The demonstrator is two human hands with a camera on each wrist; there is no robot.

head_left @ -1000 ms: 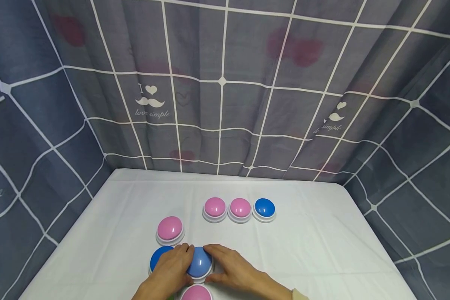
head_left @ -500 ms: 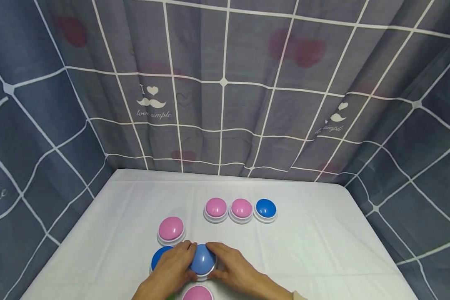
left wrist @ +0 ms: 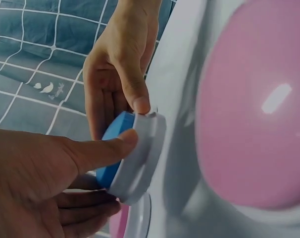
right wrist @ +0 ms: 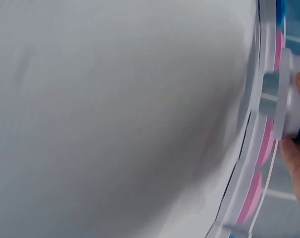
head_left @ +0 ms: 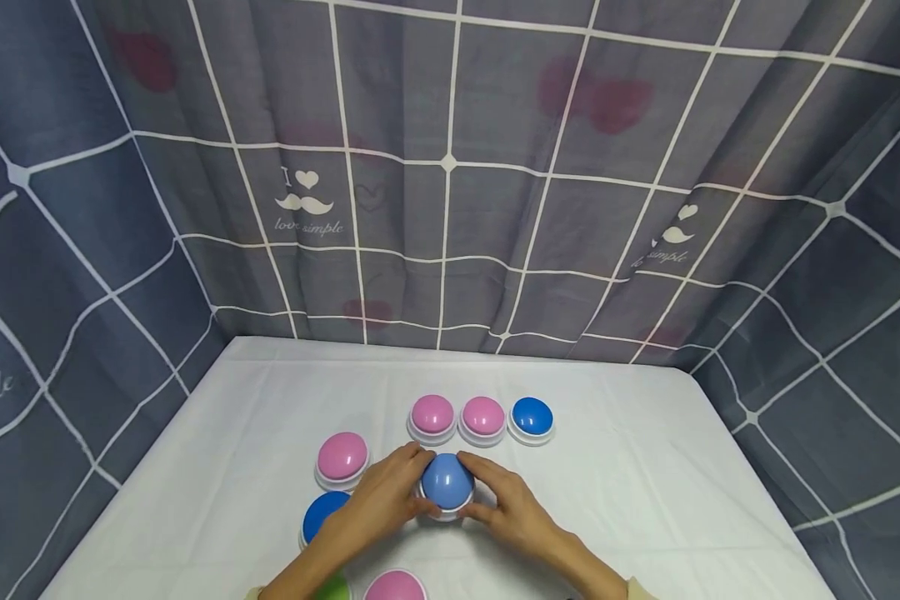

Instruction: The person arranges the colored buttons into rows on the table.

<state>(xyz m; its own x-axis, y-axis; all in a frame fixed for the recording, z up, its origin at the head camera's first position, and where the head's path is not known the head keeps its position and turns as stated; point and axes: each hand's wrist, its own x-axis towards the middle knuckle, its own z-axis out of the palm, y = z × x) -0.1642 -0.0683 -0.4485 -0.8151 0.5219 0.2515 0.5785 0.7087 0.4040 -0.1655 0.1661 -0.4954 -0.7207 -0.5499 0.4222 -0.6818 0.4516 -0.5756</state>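
Both my hands hold one light blue dome button [head_left: 447, 483] with a white round base, between them in the middle of the head view. My left hand [head_left: 392, 493] grips its left side. On the opposite side, my right hand [head_left: 513, 507] grips with thumb and fingers. In the left wrist view the white base [left wrist: 140, 158] is tipped on edge and appears raised off the cloth, thumbs on its rim. A dark blue button [head_left: 324, 512] is partly covered by my left forearm. The pink button [head_left: 342, 457] stands just beyond it.
At the back stand two pink buttons [head_left: 432, 415] and a blue button [head_left: 531, 416] in a row. Nearest me are a pink button [head_left: 395, 586] and a green one [head_left: 334, 588], partly hidden. White cloth [head_left: 630, 467] covers the table; a grey checked curtain [head_left: 487, 217] surrounds it.
Both hands have carried the light blue button forward and to the right, away from the dark blue one. The green button shows more now. The other buttons have stayed put.
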